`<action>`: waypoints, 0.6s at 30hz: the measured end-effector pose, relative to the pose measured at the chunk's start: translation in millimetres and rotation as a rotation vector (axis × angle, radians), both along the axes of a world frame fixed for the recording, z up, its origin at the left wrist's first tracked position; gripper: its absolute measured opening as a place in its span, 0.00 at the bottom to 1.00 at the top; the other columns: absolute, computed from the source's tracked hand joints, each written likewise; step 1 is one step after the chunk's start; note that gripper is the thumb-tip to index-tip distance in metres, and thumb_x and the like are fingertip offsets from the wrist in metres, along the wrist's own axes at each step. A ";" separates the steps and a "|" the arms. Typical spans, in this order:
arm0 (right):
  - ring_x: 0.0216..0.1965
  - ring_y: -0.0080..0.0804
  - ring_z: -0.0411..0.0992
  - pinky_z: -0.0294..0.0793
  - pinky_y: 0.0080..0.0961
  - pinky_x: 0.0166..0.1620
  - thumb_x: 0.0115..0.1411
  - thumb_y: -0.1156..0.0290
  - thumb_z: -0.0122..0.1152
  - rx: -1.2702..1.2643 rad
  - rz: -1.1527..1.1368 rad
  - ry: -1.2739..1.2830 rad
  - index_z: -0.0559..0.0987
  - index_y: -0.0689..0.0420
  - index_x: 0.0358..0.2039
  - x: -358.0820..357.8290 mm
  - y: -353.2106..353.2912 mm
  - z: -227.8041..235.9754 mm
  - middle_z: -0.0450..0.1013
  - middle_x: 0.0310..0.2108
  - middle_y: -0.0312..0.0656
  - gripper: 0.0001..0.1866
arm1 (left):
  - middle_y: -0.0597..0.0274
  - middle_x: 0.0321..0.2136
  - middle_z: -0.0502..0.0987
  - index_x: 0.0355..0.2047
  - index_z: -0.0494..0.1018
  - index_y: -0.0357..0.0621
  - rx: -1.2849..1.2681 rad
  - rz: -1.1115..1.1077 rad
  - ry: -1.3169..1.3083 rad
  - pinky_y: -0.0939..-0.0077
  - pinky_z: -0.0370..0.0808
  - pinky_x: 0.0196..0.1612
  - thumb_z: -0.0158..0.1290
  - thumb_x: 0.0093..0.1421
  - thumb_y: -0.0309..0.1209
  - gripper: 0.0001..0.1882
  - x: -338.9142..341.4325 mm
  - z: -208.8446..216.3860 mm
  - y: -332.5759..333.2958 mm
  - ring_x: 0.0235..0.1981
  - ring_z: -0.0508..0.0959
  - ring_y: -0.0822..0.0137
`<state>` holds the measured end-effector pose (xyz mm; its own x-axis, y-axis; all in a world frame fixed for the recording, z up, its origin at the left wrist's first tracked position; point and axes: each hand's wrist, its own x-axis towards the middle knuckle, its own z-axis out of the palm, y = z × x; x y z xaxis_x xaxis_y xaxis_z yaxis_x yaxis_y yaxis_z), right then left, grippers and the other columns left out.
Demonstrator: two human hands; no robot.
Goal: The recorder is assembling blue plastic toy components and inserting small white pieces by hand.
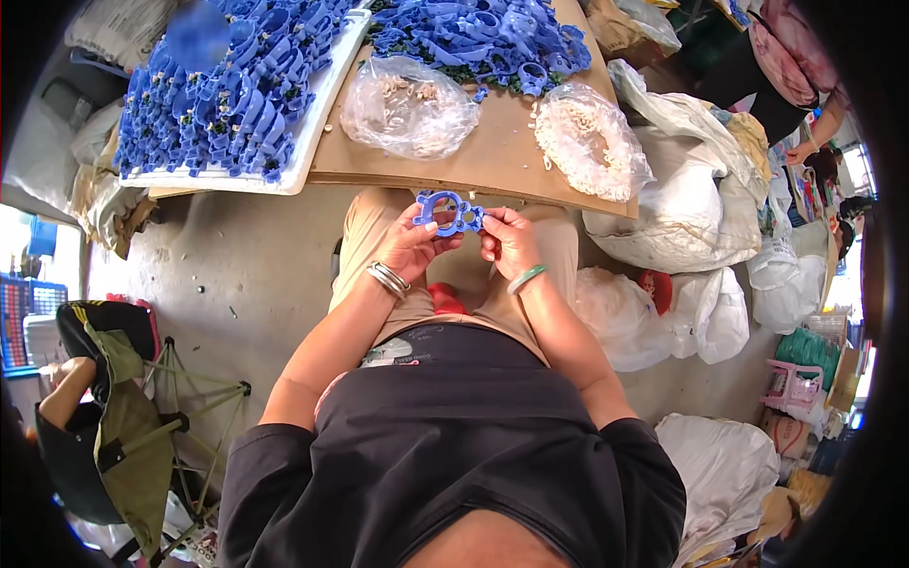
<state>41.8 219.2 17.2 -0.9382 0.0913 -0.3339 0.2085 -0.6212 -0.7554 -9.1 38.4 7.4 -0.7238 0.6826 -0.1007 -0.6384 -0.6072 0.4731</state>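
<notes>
Over my lap, just in front of the table edge, I hold up a blue plastic part [460, 221] with a round ring and a smaller end piece. My left hand [405, 244] grips its ring side, thumb on the front. At the small right end, the fingertips of my right hand [512, 241] are pinched against the part; whether they also hold a tiny piece is hidden. Nearest on the table is a clear plastic bag [402, 123] with small cream-coloured pieces. Farther right, an opened bag [592, 142] holds many more of them.
A white tray [322, 114] at the left bears rows of blue parts [222, 109]. Behind the bags lies a loose heap of blue parts [483, 38]. Large white sacks [682, 180] stand at the right. A folding chair [137, 426] is at lower left, and another person [781, 66] is far right.
</notes>
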 end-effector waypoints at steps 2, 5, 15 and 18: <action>0.14 0.20 0.62 0.60 0.16 0.14 0.51 0.75 0.55 -0.034 0.001 -0.015 0.72 0.60 0.29 -1.8 1.5 -0.3 0.68 0.19 0.39 0.05 | 0.51 0.42 0.69 0.47 0.60 0.42 0.006 -0.005 -0.006 0.63 0.72 0.42 0.55 0.46 0.25 0.26 -0.9 2.2 0.4 0.39 0.73 0.53; 0.13 0.20 0.61 0.59 0.16 0.14 0.51 0.76 0.54 -0.086 0.001 -0.044 0.72 0.60 0.29 -2.2 4.4 -2.8 0.67 0.19 0.39 0.04 | 0.50 0.45 0.65 0.49 0.57 0.43 0.017 -0.040 0.054 0.60 0.71 0.44 0.55 0.44 0.21 0.30 0.1 2.9 1.2 0.39 0.73 0.52; 0.10 0.15 0.57 0.52 0.11 0.11 0.50 0.78 0.52 0.100 0.196 -0.075 0.72 0.60 0.27 -6.6 17.2 13.5 0.66 0.15 0.34 0.03 | 0.55 0.44 0.67 0.48 0.61 0.39 0.273 -0.280 -0.019 0.58 0.68 0.45 0.50 0.52 0.45 0.29 -0.3 3.8 -5.0 0.41 0.71 0.58; 0.15 0.13 0.61 0.56 0.10 0.15 0.49 0.77 0.52 0.421 0.300 -0.021 0.74 0.62 0.27 -9.2 12.6 31.2 0.69 0.18 0.34 0.05 | 0.55 0.34 0.71 0.42 0.64 0.39 0.082 -0.242 -0.143 0.59 0.73 0.38 0.49 0.52 0.48 0.25 -4.1 -16.5 1.4 0.30 0.73 0.60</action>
